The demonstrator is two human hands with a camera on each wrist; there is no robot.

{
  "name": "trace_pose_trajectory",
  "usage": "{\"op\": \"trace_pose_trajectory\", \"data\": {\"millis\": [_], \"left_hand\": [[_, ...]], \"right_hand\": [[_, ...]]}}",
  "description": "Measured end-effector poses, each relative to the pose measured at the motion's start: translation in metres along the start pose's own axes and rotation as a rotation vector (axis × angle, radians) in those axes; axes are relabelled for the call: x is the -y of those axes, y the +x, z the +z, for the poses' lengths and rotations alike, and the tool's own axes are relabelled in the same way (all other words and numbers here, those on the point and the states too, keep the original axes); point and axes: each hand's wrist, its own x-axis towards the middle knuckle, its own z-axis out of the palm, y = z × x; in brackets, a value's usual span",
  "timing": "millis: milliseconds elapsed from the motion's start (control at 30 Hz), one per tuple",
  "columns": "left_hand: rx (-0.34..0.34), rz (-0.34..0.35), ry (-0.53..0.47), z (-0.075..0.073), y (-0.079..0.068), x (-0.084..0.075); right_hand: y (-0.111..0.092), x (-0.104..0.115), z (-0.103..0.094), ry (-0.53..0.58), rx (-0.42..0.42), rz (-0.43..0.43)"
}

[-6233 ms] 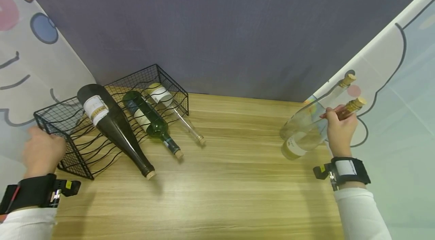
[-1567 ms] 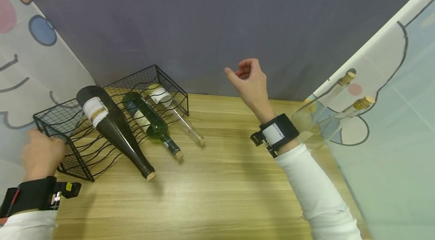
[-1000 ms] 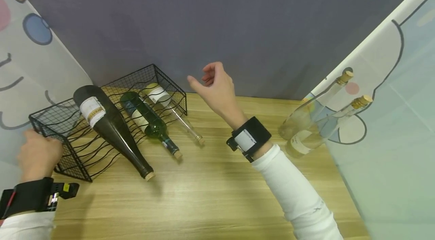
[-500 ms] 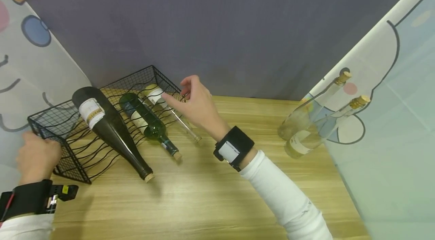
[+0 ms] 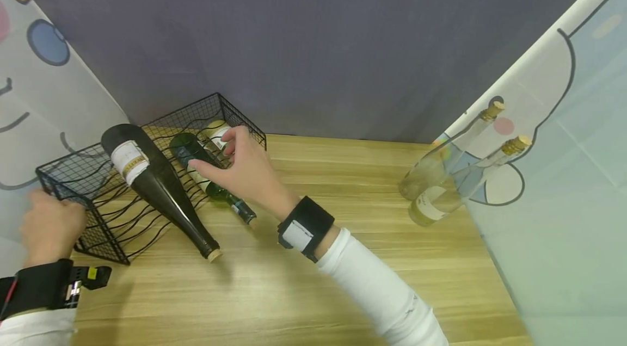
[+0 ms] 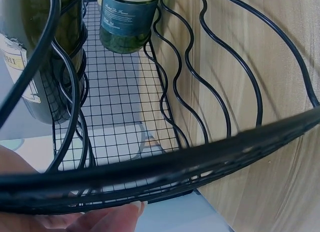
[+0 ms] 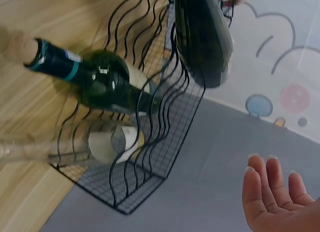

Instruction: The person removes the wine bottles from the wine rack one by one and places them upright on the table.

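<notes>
Left hand (image 5: 53,223) grips end of wire rack (image 5: 110,233); right hand (image 5: 241,171), loosely curved, empty, hangs over green bottle (image 5: 214,190) lying in rack. Probably slick, rigid, breakable glass; best held round body.

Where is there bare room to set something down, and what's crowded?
Pale wooden tabletop lies bare between the black wire rack and two standing clear, corked glass bottles. The rack has free wires between the left hand and a dark glass bottle. Crowded: its other end, where the right hand hovers over a green glass bottle and a clear one.
</notes>
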Motion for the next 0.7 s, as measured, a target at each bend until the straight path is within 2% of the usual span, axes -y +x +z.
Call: {"op": "trace_pose_trajectory", "data": {"millis": [133, 233, 333, 467, 567, 700], "left_hand": [[0.000, 0.001, 0.013, 0.000, 0.002, 0.002], [0.003, 0.010, 0.021, 0.000, 0.005, 0.003], [0.000, 0.019, 0.017, 0.001, 0.007, 0.003], [-0.002, 0.024, 0.005, 0.000, 0.008, 0.004], [-0.004, 0.021, 0.004, 0.000, 0.008, 0.004], [-0.006, 0.017, 0.005, 0.001, 0.007, 0.005]], "right_hand": [[-0.003, 0.003, 0.014, -0.058, 0.060, 0.010], [-0.008, 0.002, 0.025, -0.133, 0.139, 0.009], [-0.012, 0.000, 0.034, -0.244, 0.240, -0.052], [-0.017, -0.004, 0.043, -0.377, 0.342, -0.184], [-0.020, -0.006, 0.049, -0.451, 0.381, -0.260], [-0.021, -0.007, 0.057, -0.553, 0.403, -0.298]]}}
